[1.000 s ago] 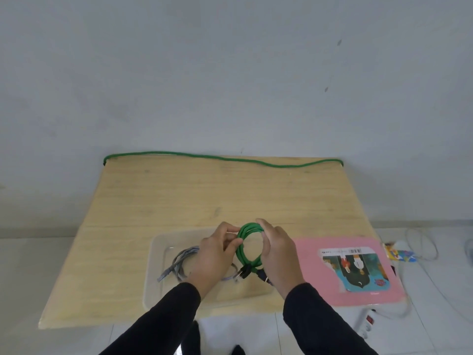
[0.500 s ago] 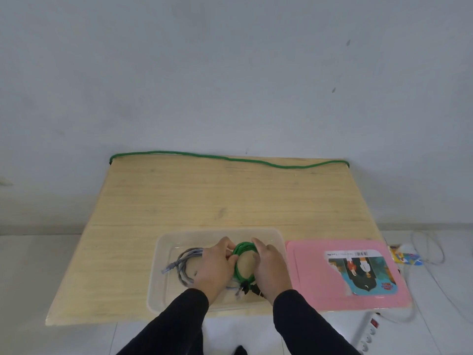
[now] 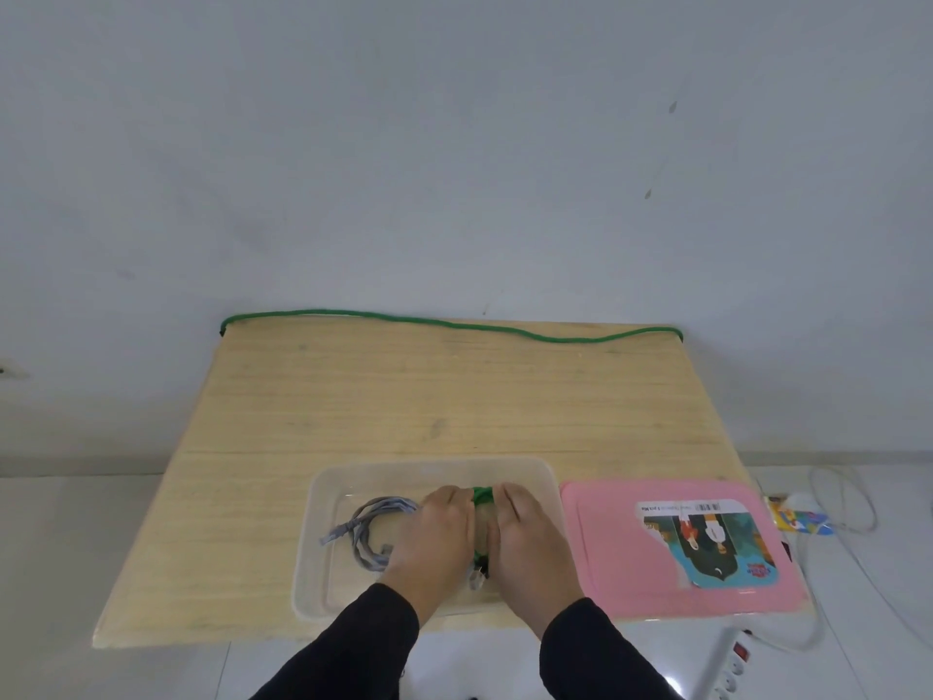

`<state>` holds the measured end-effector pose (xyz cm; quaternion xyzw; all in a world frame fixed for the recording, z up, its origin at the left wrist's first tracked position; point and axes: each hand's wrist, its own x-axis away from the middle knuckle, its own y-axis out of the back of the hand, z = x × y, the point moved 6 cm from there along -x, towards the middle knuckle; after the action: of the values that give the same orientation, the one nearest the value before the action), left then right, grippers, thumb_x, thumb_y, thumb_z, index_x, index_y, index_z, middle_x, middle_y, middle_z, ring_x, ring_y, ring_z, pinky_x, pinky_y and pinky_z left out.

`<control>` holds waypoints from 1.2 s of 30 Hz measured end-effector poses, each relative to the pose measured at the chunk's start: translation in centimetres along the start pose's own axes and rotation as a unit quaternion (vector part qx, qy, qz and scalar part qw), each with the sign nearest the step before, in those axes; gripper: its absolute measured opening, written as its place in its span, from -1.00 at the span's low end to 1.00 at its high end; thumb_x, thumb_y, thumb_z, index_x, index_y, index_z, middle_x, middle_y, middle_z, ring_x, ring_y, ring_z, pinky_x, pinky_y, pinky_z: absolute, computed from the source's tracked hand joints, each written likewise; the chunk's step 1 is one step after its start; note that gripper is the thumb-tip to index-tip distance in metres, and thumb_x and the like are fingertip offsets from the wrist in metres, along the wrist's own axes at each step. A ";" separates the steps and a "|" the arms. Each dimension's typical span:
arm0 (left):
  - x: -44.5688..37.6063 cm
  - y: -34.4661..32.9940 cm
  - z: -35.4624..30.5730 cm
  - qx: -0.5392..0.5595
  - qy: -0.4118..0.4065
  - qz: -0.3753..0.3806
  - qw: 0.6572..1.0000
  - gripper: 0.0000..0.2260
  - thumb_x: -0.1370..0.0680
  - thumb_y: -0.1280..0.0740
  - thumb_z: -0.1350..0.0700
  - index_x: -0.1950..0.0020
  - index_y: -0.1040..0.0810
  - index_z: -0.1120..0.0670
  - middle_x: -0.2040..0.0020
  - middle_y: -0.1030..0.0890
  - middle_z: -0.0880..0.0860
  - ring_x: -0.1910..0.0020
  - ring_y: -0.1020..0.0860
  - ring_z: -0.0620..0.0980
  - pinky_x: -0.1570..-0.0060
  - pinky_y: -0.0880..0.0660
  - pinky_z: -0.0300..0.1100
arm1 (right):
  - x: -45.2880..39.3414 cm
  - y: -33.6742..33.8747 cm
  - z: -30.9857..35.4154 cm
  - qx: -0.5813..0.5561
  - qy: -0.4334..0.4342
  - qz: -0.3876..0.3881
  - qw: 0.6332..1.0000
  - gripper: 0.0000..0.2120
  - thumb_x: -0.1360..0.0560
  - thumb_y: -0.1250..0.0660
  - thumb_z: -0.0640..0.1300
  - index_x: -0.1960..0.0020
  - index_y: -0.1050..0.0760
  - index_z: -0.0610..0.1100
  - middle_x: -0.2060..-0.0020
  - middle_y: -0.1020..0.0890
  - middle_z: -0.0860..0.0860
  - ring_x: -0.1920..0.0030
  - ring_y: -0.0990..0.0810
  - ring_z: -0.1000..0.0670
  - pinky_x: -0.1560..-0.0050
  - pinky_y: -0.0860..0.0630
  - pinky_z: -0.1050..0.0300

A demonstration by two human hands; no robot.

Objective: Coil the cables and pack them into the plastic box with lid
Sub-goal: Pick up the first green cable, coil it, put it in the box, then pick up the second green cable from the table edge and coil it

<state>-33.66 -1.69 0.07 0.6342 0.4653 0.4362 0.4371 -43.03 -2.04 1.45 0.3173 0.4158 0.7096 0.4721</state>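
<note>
Your left hand (image 3: pixel 438 540) and right hand (image 3: pixel 530 540) sit side by side inside the clear plastic box (image 3: pixel 548 477), both closed around the green coiled cable (image 3: pixel 482 495), pressing it down w/ only a bit of green showing between them at top and bottom. Grey coiled cable (image 3: pixel 371 530) lies in the box's left half, just left of your left hand. Box sits at the near table (image 3: pixel 404 396) edge; its front wall almost meets that edge. Pink lid (image 3: pixel 606 548) lies flat right beside the box, reaching the table's right corner. Far half of the table is open, except a long green cable (image 3: pixel 454 323) along the back edge.
</note>
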 end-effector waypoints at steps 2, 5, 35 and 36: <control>0.3 0.2 -0.5 -0.064 -0.033 0.007 0.997 -0.78 -0.51 -0.13 0.30 -0.11 -0.43 0.19 -0.09 -0.49 0.17 -0.12 -0.43 0.14 -0.15 -0.38 -0.07 | 0.1 0.8 0.5 0.014 0.015 -0.031 0.999 -0.68 -0.52 -0.11 -0.20 -0.22 -0.45 -0.27 -0.12 -0.57 -0.10 -0.15 -0.55 -0.05 -0.15 -0.37 0.31; 0.3 2.1 -0.5 -0.123 -0.070 -0.040 0.989 -0.90 -0.28 -0.42 0.23 0.25 -0.55 0.12 0.22 -0.60 0.07 0.17 -0.55 0.04 0.13 -0.54 -0.15 | -0.3 2.4 2.0 0.027 0.060 -0.065 0.996 -0.67 -0.45 -0.09 -0.14 -0.05 -0.55 -0.22 0.06 -0.64 -0.04 0.05 -0.62 0.02 0.06 -0.52 0.31; -10.6 10.2 41.5 0.166 0.133 -0.239 0.948 -0.67 -0.47 -0.33 0.30 -0.24 -0.50 0.20 -0.17 -0.57 0.15 -0.17 -0.52 0.09 -0.09 -0.36 -0.27 | -34.0 -11.6 21.0 0.174 0.224 -0.083 0.955 -0.52 -0.25 -0.53 -0.32 -0.15 -0.52 -0.29 -0.04 -0.63 -0.13 -0.06 -0.61 -0.08 -0.09 -0.54 0.09; -11.0 9.9 41.9 0.162 0.135 -0.229 0.950 -0.68 -0.46 -0.34 0.32 -0.21 -0.53 0.20 -0.14 -0.58 0.17 -0.14 -0.54 0.12 -0.10 -0.40 -0.22 | -34.4 -12.0 20.9 0.179 0.226 -0.080 0.954 -0.52 -0.26 -0.52 -0.32 -0.15 -0.52 -0.30 -0.03 -0.63 -0.14 -0.06 -0.61 -0.11 -0.08 -0.55 0.06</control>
<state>6.61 -20.44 -1.98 0.5077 0.7175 0.3246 0.3494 -8.42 -25.56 -1.74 0.1937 0.6555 0.6371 0.3563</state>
